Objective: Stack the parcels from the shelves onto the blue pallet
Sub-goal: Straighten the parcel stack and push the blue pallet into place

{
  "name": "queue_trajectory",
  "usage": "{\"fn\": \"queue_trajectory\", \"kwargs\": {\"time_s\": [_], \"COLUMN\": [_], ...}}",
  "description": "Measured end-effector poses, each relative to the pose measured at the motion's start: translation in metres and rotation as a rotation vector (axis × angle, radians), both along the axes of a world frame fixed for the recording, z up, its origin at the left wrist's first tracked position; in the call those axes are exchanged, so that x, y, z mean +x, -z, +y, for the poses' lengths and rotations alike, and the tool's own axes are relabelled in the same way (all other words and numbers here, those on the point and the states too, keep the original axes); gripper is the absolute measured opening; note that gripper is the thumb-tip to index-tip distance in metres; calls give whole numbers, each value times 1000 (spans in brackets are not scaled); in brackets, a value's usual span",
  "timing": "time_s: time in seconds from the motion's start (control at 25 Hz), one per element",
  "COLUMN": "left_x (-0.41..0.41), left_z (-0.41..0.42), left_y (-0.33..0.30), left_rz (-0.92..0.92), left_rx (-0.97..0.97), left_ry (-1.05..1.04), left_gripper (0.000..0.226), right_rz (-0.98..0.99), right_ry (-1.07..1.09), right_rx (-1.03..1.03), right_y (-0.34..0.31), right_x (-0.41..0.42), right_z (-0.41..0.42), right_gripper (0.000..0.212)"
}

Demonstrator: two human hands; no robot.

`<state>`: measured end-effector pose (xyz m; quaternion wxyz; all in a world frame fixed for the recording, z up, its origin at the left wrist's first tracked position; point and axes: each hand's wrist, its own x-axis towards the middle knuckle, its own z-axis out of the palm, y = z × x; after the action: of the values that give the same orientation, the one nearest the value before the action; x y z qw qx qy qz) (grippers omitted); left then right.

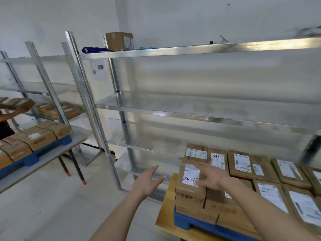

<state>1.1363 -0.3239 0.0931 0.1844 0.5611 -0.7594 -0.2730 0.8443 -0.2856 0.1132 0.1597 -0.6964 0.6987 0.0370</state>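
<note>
Several brown parcels with white labels are stacked on the blue pallet (184, 221) at the lower right. The nearest corner parcel (187, 188) carries a handwritten label. My right hand (211, 179) rests flat on top of the stack, fingers straight, touching that parcel's label. My left hand (147, 180) hovers open in the air to the left of the stack, holding nothing. The metal shelves (173, 113) in front of me hold no parcels on the middle levels. One brown box (119, 40) sits on the top shelf.
The pallet lies on a wooden table (166, 204). At the left a second blue pallet (34, 157) with parcels sits on a grey table, and another person's arm (10, 115) holds a parcel there. More parcels lie on the left shelf unit (57, 110).
</note>
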Motion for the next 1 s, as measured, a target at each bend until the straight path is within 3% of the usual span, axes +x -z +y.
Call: {"fn": "queue_trajectory", "kwargs": {"time_s": [0.44, 0.6, 0.8, 1.0], "left_x": [-42, -47, -52, -53], "left_z": [-122, -136, -149, -153], "left_y": [63, 91, 118, 119], "left_rz": [51, 59, 48, 68], "left_rx": [220, 335, 466, 501], "left_ry": [529, 688, 734, 741], "left_gripper": [76, 90, 105, 106], "right_rz": [-131, -152, -110, -47], "right_ry": [447, 580, 652, 674], "right_rx": [61, 131, 107, 51], "right_y": [54, 82, 97, 95], "right_x": [15, 35, 57, 65], "right_z": [-17, -8, -5, -6], "right_gripper": [93, 102, 88, 77]}}
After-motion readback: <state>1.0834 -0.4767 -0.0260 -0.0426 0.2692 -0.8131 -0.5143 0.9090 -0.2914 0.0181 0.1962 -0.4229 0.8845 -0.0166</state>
